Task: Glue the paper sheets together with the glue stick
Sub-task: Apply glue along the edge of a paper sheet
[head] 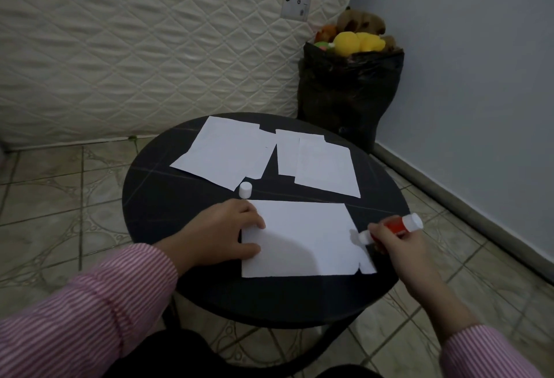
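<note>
Nearest: two pink-and-white striped sleeves [99,302] come in from the bottom edge, one per arm.

Left hand [221,231] lies palm-down on the round black bench [156,216], its fingers [254,222] loosely curled and released, holding nothing. The fingertips and thumb press the left edge of the near white rectangular paper sheet [302,237], pinning it flat.

Right hand [392,246] has its fingers clenched around the red glue stick with white ends [395,226]. The stick is tilted, with its white glue tip pointing down-left and touching the right edge of that same near sheet; the white base end sticks up and out to the right, past the bench rim. The sheet's lower right corner looks notched or torn.

Just beyond the left hand, the small white cylindrical cap [245,189] stands upright on the bench, off the stick, between the near sheet and the far ones.

Far side of the bench: more white paper in two groups. Left far sheets [221,153] look like two overlapped; right far sheets [323,165] also look like two overlapped. The exact count is hard to tell from the edges.

Count: one glue stick, one cap, one near sheet, roughly four far sheets.

Behind the bench: a black plastic bag [347,90] of soft toys in the corner, and a cream quilted mattress [135,48] standing on edge against the wall.
</note>
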